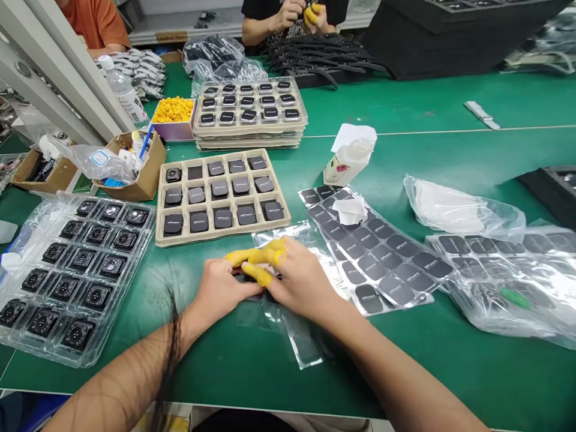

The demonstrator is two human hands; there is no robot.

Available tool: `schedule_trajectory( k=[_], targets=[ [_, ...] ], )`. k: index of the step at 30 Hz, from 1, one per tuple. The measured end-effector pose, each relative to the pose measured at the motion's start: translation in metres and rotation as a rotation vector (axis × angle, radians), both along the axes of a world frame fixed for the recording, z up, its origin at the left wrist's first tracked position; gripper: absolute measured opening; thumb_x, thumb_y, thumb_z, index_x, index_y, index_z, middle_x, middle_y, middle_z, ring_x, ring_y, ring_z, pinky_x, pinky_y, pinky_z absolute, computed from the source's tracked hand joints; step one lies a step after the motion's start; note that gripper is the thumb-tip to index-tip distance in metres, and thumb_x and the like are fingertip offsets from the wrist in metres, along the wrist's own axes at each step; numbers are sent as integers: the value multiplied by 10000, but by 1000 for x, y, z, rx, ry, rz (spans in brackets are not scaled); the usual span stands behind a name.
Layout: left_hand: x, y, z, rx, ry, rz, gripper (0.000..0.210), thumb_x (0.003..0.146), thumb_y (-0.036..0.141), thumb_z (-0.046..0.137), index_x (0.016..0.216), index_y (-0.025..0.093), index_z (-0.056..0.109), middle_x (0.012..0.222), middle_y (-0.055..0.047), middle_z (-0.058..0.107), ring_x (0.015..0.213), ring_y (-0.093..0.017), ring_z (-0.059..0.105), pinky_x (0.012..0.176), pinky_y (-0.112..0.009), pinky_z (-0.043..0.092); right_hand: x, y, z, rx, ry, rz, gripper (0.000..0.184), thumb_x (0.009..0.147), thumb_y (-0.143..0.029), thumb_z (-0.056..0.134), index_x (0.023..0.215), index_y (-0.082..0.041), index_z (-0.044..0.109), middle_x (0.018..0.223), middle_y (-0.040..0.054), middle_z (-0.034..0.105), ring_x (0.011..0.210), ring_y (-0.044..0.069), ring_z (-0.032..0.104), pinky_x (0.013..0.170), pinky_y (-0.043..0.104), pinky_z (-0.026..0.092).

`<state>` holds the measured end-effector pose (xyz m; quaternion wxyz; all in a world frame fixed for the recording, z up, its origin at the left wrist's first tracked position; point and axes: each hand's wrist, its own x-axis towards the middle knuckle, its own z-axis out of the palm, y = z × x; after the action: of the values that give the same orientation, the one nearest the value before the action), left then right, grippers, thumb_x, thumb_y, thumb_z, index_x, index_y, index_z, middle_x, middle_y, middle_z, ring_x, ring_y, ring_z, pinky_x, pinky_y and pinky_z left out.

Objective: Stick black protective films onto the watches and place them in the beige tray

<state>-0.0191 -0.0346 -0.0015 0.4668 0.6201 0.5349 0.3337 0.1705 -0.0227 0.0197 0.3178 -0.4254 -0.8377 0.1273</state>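
Near the beige tray (225, 234), the left hand (220, 282) and right hand (297, 277) pinch a mostly hidden dark piece (244, 278)

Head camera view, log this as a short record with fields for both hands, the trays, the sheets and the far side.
Left hand: fingers meeting the right hand's, at a small dark piece, mostly hidden; left hand
Right hand: yellow covers on fingertips; exact hold unclear
Beige moulded tray: beyond the hands; dark rounded-square pieces in compartments
Clear plastic tray: to the left; black watch-like pieces
Silvery sheets of dark rounded-square stickers: right of the hands, overlapping
Far side: a co-worker's hands, above black strap-like strips
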Motion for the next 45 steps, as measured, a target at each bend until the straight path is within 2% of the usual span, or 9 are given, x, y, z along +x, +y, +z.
schedule_trajectory(
  k=[3, 8, 14, 19, 23, 31, 35, 40, 45],
  targets=[
    [0, 1, 3, -11, -6, 75, 498, 643, 301, 891, 1118, 210, 774, 1046, -40, 804, 964, -254, 766, 894, -354, 645, 0, -1, 1, 2, -8, -117, 145, 963, -249, 584, 930, -207, 719, 866, 91, 745, 821, 256, 614, 741, 408, 486],
    [0, 1, 3, 22, -34, 36, 478, 641, 203, 858, 1113, 221, 778, 1057, -38, 804, 951, -254, 770, 898, -346, 644, -6, -4, 0, -28, -9, -17, 210, 992, -308, 546, 933, -229, 731, 850, 72, 739, 790, 236, 620, 732, 401, 491],
    [1, -2, 3, 174, 87, 128, 470, 641, 378, 904, 1068, 215, 794, 963, -26, 814, 838, -232, 774, 881, -371, 657, 29, 12, 4, 53, -177, -453, 256, 980, -276, 546, 1128, -178, 730, 1201, 208, 679, 1134, 400, 564, 888, 604, 438],
    [-3, -6, -5, 431, 165, 139, 482, 655, 418, 899, 1079, 220, 785, 877, -17, 808, 716, -206, 754, 799, -353, 671, 29, 0, 15, -140, 50, -86, 327, 928, -279, 664, 1254, -291, 659, 1131, 70, 751, 1040, 277, 676, 885, 472, 526],
    [-5, -5, -6, 514, 182, 153, 487, 641, 415, 906, 1069, 217, 782, 849, -17, 797, 736, -214, 752, 794, -365, 677, 21, -3, 13, -276, 279, -228, 206, 875, -276, 707, 1079, -278, 735, 921, 20, 788, 840, 226, 736, 751, 373, 584],
    [-1, -4, 9, 216, -7, 235, 487, 563, 403, 952, 972, 190, 794, 775, -31, 773, 815, -285, 769, 886, -459, 662, 16, 2, 8, -461, 562, -274, 116, 822, -311, 737, 911, -248, 774, 905, 22, 798, 845, 223, 756, 798, 378, 617],
    [1, 1, 12, -22, -336, 220, 614, 567, 376, 950, 1106, 164, 748, 1066, -74, 792, 996, -276, 764, 951, -419, 638, 12, 5, -1, -460, 682, -254, 83, 817, -321, 762, 880, -270, 781, 909, 17, 793, 863, 224, 742, 850, 425, 604],
    [0, 5, 9, -73, -351, 226, 633, 592, 357, 944, 1152, 155, 730, 1116, -85, 787, 1019, -265, 763, 971, -397, 630, 36, 12, 8, -363, 738, -130, 174, 782, -472, 812, 768, -308, 756, 1195, 41, 718, 1118, 280, 653, 948, 501, 529],
    [0, 2, 3, 6, -82, 156, 568, 640, 363, 914, 1166, 217, 760, 1054, -34, 806, 960, -254, 780, 950, -382, 646, 50, 8, 29, -494, 981, -231, 321, 712, -629, 813, 760, -325, 721, 774, 15, 659, 649, 181, 592, 576, 366, 501]
  ],
)
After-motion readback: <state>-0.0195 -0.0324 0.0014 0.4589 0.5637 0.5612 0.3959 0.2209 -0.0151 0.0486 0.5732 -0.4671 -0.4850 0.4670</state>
